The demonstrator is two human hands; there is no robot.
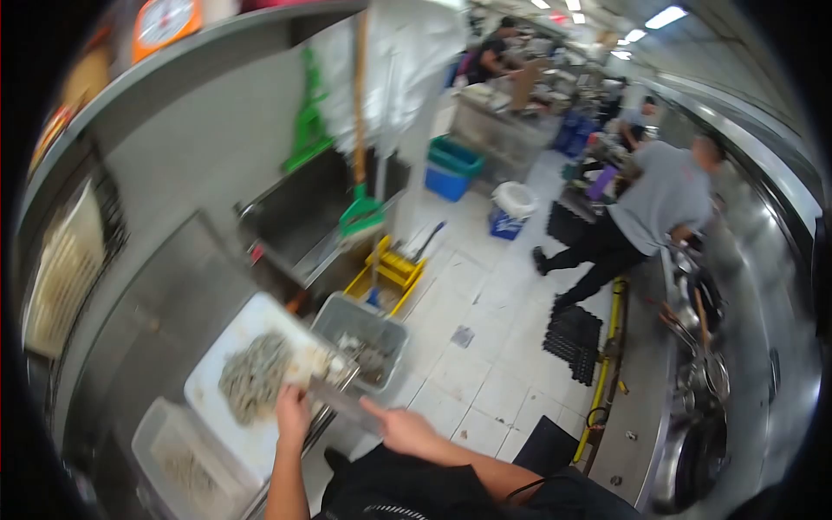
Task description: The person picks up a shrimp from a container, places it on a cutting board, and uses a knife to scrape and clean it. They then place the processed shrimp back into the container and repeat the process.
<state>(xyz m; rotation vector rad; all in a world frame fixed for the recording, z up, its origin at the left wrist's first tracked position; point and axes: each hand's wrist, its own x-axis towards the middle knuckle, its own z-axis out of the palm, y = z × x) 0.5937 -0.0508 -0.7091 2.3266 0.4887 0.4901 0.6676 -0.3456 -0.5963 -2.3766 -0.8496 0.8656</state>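
Note:
A wide knife (pixel 347 406) is gripped by its handle in my right hand (pixel 412 431), its blade pointing left over the near edge of the board. My left hand (pixel 293 411) is closed beside the blade tip, at the right side of a pile of greyish, shrimp-like pieces (pixel 254 373); what its fingers pinch is too small to name. The pile lies on a white cutting board (pixel 208 368). Left of the board stands a clear plastic container (pixel 156 433) with similar pale pieces inside. Beyond the board's right end sits a grey bin (pixel 397 334) holding scraps.
A metal sink (pixel 295 217) is behind the board, with a green broom (pixel 360 215) and a yellow mop bucket (pixel 403 270) beside it. A person in a grey shirt (pixel 663 195) stands at the cooking line on the right; other people are farther back. An orange scale (pixel 165 24) sits on the shelf.

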